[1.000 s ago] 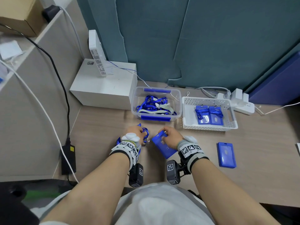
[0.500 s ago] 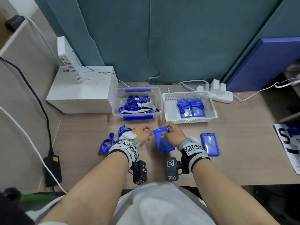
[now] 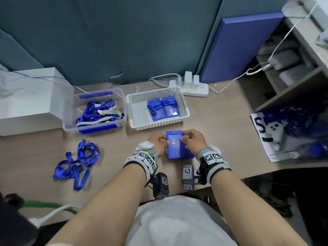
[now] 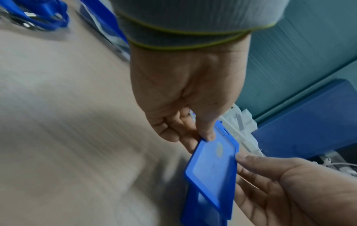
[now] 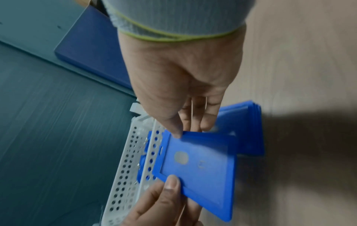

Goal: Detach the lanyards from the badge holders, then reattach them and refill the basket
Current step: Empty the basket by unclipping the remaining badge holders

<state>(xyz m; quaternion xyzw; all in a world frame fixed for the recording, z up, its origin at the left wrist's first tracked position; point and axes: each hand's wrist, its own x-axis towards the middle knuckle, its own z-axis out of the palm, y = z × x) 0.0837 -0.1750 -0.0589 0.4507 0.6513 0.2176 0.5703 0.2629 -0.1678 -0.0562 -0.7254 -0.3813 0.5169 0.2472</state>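
Observation:
I hold a blue badge holder point(image 3: 174, 145) with no lanyard on it just above the desk, in front of the white basket point(image 3: 185, 113). My left hand point(image 3: 165, 142) pinches its left edge, thumb on top. My right hand point(image 3: 185, 139) pinches its right edge near the slotted top. In the left wrist view the badge holder point(image 4: 212, 168) sits over another blue holder point(image 4: 201, 212) that lies on the desk. The right wrist view shows the held badge holder point(image 5: 201, 166) and stacked blue holders point(image 5: 249, 126) under it. Two holders with lanyards point(image 3: 164, 108) lie in the basket. A loose blue lanyard point(image 3: 78, 162) lies at the left.
A clear bin point(image 3: 122, 102) with several lanyards stands left of the basket. A white box point(image 3: 35, 100) fills the far left, a power strip point(image 3: 193, 86) with cables sits behind the basket. A printed sheet point(image 3: 262, 139) and shelves are at the right.
My left hand let go of the lanyard, which now lies at the left of the desk, and took the holder's edge. Both hands carried the holder rightwards over the holder on the desk.

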